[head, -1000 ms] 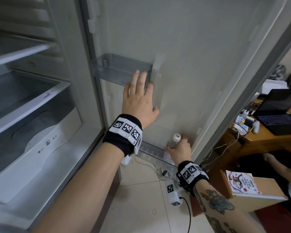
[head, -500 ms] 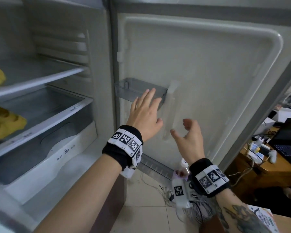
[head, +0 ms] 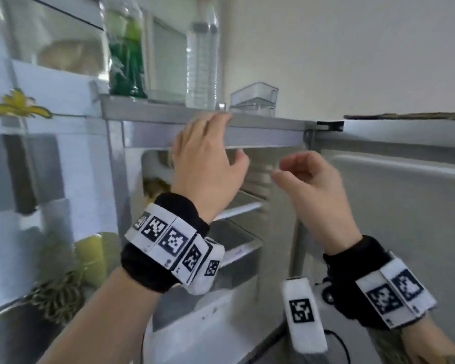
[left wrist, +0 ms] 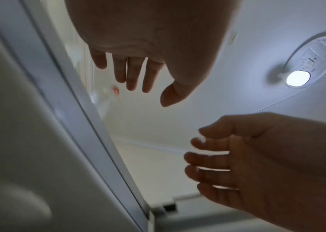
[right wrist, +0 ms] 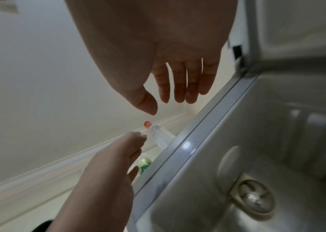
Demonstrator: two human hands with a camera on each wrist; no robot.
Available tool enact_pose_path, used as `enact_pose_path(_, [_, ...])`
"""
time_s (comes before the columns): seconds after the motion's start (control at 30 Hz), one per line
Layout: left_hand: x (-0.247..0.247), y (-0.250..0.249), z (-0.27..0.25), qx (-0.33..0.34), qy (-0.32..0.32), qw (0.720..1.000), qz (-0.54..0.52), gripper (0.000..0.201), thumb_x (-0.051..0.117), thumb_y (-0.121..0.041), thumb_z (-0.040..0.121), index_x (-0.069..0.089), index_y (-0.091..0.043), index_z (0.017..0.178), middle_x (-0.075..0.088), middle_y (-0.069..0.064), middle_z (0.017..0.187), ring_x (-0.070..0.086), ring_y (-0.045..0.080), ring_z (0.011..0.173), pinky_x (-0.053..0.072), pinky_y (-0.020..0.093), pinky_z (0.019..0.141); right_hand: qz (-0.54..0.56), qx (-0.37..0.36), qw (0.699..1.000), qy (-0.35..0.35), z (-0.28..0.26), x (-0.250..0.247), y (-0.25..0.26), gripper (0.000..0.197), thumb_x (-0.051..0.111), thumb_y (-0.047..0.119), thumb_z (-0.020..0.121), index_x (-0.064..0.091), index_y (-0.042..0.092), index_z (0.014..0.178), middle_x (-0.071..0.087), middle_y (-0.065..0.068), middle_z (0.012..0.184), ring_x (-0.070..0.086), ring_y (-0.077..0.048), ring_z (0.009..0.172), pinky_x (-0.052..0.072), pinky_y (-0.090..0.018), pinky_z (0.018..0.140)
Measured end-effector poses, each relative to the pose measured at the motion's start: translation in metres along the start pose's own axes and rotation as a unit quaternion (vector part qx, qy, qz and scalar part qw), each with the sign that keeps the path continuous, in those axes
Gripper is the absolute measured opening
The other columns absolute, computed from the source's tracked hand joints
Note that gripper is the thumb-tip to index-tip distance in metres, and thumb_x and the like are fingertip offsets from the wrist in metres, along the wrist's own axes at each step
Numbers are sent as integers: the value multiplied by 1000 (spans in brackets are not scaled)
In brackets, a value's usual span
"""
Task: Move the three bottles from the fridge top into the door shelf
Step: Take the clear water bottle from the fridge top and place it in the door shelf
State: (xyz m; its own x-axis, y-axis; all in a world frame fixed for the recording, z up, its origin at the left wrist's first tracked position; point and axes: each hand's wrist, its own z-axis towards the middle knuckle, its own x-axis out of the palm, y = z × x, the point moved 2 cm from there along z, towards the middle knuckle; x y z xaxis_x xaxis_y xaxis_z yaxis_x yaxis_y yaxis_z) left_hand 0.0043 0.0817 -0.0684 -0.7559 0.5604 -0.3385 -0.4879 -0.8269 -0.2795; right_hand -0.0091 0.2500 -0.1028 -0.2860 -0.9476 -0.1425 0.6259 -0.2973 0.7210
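Two bottles stand on the fridge top [head: 168, 111]: a green bottle [head: 126, 48] at the left and a clear ribbed bottle [head: 202, 61] with a red cap beside it. My left hand [head: 229, 137] reaches up just below the clear bottle, its fingers [head: 218, 120] at the fridge's top front edge, holding nothing. To its right my right hand [head: 281, 168] hovers loosely curled and empty. The right wrist view shows the clear bottle [right wrist: 159, 136] and green bottle [right wrist: 144, 164] past my left hand [right wrist: 114, 164]. The door shelf is out of view.
A clear plastic box [head: 255, 98] sits on the fridge top right of the clear bottle. The open fridge door [head: 405, 206] stands at the right. Glass shelves [head: 237, 211] show inside the fridge. Yellow fruit [head: 19, 106] lies at the left.
My right hand let go of a white-capped bottle in the low door shelf. Both hands then rose from the lower door toward the fridge top, and the view swung upward.
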Motion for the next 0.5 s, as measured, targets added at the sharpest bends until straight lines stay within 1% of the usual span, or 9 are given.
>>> enact_pose_path(0.07, [-37, 20, 17, -5, -50, 997, 63, 53, 55, -28, 84, 44, -22, 135, 43, -1, 144, 32, 18, 136, 16, 43, 115, 19, -17, 999, 29, 25, 26, 23, 22, 72, 26, 81, 61, 24, 99, 66, 9, 98, 64, -11, 90, 49, -26, 79])
enact_pose_path(0.1, [-51, 32, 23, -10, -58, 994, 93, 54, 54, -29, 84, 43, -22, 136, 39, -1, 147, 28, 17, 139, 12, 42, 116, 23, -22, 999, 40, 37, 37, 33, 26, 72, 26, 82, 59, 23, 105, 64, 10, 104, 63, -11, 96, 49, -26, 81])
enact_pose_path(0.2, [-75, 69, 31, -45, -17, 986, 161, 62, 51, -35, 87, 32, -19, 144, 28, 3, 155, 18, 19, 144, 6, 42, 118, 8, -47, 997, 60, 69, 63, 62, 42, 70, 26, 86, 53, 19, 123, 56, 5, 119, 58, -11, 104, 44, -18, 79])
enact_pose_path(0.23, [-78, 80, 32, -53, 8, 983, 177, 66, 50, -38, 88, 26, -17, 146, 24, 4, 156, 16, 20, 145, 6, 41, 119, -6, -52, 997, 63, 82, 73, 72, 50, 70, 28, 86, 49, 17, 129, 52, 2, 125, 57, -11, 102, 43, -14, 78])
enact_pose_path(0.27, [-81, 89, 31, -57, 32, 980, 190, 71, 49, -40, 88, 20, -16, 148, 21, 5, 158, 15, 21, 145, 8, 41, 119, -23, -54, 996, 64, 96, 84, 80, 58, 71, 30, 85, 45, 16, 135, 48, -1, 130, 55, -11, 103, 44, -13, 79])
enact_pose_path(0.3, [-80, 95, 29, -58, 49, 977, 199, 75, 49, -42, 88, 15, -16, 149, 18, 4, 158, 15, 22, 145, 10, 39, 119, -40, -51, 996, 61, 110, 93, 86, 66, 72, 32, 83, 40, 14, 139, 44, -5, 135, 53, -15, 108, 46, -19, 86])
enact_pose_path(0.37, [-77, 99, 25, -52, 41, 976, 208, 77, 50, -42, 88, 12, -18, 150, 17, 3, 157, 17, 22, 143, 11, 36, 117, -73, -37, 995, 54, 136, 110, 93, 82, 75, 37, 78, 32, 12, 143, 35, -11, 142, 47, -27, 123, 44, -37, 102])
enact_pose_path(0.43, [-73, 96, 23, -50, 12, 980, 195, 73, 50, -40, 88, 17, -18, 149, 22, 1, 155, 19, 21, 141, 12, 32, 116, -93, -15, 994, 51, 156, 124, 95, 94, 77, 39, 76, 23, 10, 147, 32, -16, 145, 44, -35, 129, 40, -43, 107])
enact_pose_path(0.5, [-71, 96, 24, -53, -19, 983, 174, 69, 51, -40, 88, 24, -17, 147, 26, 0, 152, 21, 18, 139, 13, 30, 115, -103, 9, 993, 54, 170, 136, 95, 103, 78, 39, 76, 13, 9, 151, 31, -20, 148, 43, -39, 132, 39, -46, 106])
